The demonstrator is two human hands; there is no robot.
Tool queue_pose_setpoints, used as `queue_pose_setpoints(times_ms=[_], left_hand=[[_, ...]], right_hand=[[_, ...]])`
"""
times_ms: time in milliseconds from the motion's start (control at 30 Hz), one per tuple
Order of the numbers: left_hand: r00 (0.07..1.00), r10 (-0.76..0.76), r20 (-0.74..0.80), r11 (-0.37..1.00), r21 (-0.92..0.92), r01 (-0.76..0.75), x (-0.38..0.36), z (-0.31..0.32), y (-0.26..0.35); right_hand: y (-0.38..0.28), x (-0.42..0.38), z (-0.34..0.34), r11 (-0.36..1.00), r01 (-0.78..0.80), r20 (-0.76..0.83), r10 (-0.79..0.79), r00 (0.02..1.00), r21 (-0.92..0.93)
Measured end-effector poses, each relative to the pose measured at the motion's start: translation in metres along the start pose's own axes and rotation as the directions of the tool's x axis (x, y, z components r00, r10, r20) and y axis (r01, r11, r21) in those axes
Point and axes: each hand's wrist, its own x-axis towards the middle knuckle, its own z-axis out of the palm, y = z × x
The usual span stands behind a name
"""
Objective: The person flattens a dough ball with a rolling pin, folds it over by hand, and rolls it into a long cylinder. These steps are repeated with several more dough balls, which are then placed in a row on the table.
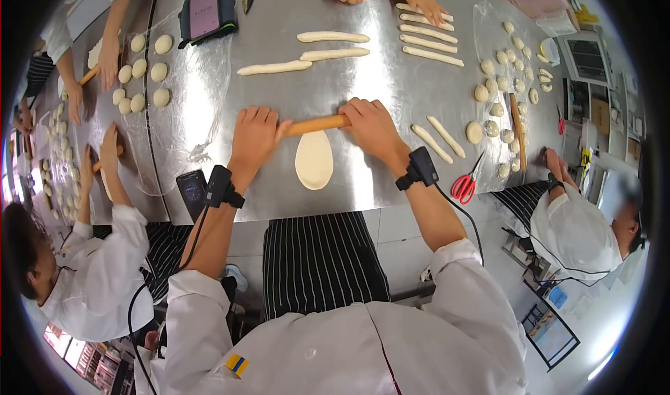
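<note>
A wooden rolling pin (314, 125) lies crosswise over the far end of a flat oval piece of dough (314, 161) on the steel table. My left hand (257, 138) is closed round the pin's left end. Round its right end, my right hand (372, 128) is closed too. Beyond the pin lie three dough strips (333, 38), long and pale. Two shorter dough strips (438, 141) rest to the right of my right hand.
Red-handled scissors (463, 188) and a dark phone (191, 192) lie near the table's front edge. Dough balls (160, 72) sit on plastic film at left, more at right. A pink-screened phone (204, 12) lies at the back. Co-workers' hands (108, 60) work around the table (279, 192).
</note>
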Motion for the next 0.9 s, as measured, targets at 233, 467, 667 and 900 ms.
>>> queue_pose_setpoints(times_ms=[233,467,667,900], left_hand=[[0.967,-0.222,0.124,0.969,-0.08,0.232,-0.064,-0.014,0.046],[0.975,-0.22,0.032,0.974,0.068,0.218,-0.085,-0.002,0.072],[0.969,-0.22,0.111,0.974,-0.029,0.224,-0.154,0.003,0.098],[0.977,-0.185,0.108,0.976,-0.092,0.195,-0.222,0.0,0.114]], right_hand=[[-0.069,-0.07,0.023,0.995,-0.077,-0.139,0.085,0.987,0.065],[-0.088,-0.052,0.057,0.91,-0.412,-0.155,0.402,0.902,-0.038],[-0.136,-0.119,0.088,0.843,-0.536,-0.168,0.523,0.836,-0.043],[-0.167,-0.185,0.106,0.819,-0.567,-0.118,0.573,0.811,0.086]])
